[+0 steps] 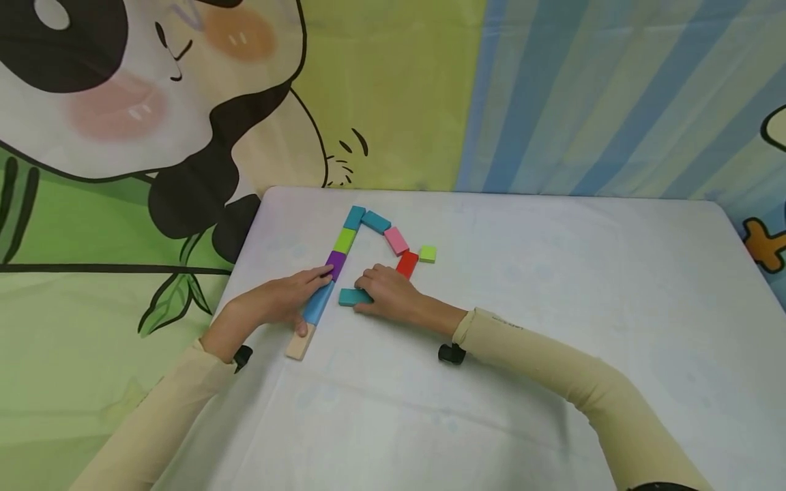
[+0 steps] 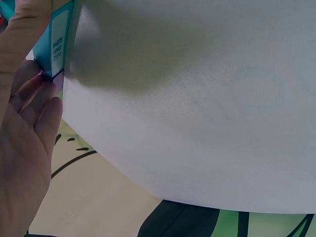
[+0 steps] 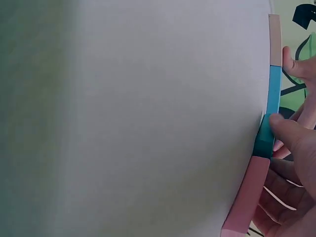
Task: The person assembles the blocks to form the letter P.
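My left hand (image 1: 279,299) rests along a slanting row of blocks, its fingers reaching the purple block (image 1: 335,263) and its thumb by the pale wooden block (image 1: 300,343). Between them lies the light blue block (image 1: 319,303), whose side carries printed text in the left wrist view. With my right hand (image 1: 393,294) I grip a teal block (image 1: 352,297), thumb on its near side in the right wrist view. That block lies crosswise, its free end pointing at the row. A red block (image 1: 407,263) lies just beyond the right hand, partly covered by it.
At the row's far end come a green block (image 1: 345,240) and a blue-teal block (image 1: 354,217). Another blue-teal block (image 1: 376,221) and a pink block (image 1: 396,241) curve toward the red one. A small green block (image 1: 428,254) sits beside it on the white table (image 1: 552,307).
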`<state>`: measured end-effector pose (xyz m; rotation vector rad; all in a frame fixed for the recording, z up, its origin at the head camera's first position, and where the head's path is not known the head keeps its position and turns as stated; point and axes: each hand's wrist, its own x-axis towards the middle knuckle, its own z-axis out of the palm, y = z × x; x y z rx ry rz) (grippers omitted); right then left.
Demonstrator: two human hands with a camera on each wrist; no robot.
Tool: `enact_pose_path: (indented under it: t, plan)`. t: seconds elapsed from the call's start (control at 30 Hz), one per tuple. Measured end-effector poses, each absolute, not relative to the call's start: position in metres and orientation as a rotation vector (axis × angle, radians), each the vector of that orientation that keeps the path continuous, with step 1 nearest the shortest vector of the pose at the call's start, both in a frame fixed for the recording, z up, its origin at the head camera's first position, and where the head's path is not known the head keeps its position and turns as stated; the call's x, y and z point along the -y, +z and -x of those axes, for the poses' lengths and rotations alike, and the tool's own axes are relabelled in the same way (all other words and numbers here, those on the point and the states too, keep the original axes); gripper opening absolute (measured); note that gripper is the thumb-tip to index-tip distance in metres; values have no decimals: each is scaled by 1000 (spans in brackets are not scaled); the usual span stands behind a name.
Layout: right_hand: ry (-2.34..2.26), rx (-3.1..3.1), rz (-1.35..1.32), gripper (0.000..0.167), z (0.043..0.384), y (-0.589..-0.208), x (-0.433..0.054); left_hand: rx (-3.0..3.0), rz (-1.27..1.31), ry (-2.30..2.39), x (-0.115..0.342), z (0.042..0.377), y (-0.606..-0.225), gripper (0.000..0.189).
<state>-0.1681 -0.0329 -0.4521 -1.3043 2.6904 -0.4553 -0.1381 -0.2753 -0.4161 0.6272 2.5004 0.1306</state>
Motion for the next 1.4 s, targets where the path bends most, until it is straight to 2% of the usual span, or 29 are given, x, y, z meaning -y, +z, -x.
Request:
enact_pose_path:
  t: [0.13,0.27,0.43,0.63,0.83,1.03,1.2,1.4]
  plan:
    - [-475,-2762,1235,55,177,-443,16,-2496,-619,127,274,137,-416,113]
    - [-535,-2875,1055,48,198,-434,-18,-2488,-587,146,274,136,-416,114]
    - [-469,-2885,855,45,221,-444,-56,-2482,-569,178,275,134,-415,114]
    - [-531,-2880,887,34,228,-451,-68,-2493,-571,179,276,133,-416,114]
    - [-898,-2713,949,37,203,-429,-30,-2503,-595,182,279,133,-417,114]
    - [-853,-2542,1080,38,169,-426,38,-2510,-619,164,282,134,-417,114]
    - [-796,-2514,1116,43,163,-442,69,-2493,-628,205,281,135,-417,113]
    - [-713,-2544,1148,43,162,-449,78,-2502,-632,200,280,137,-416,114]
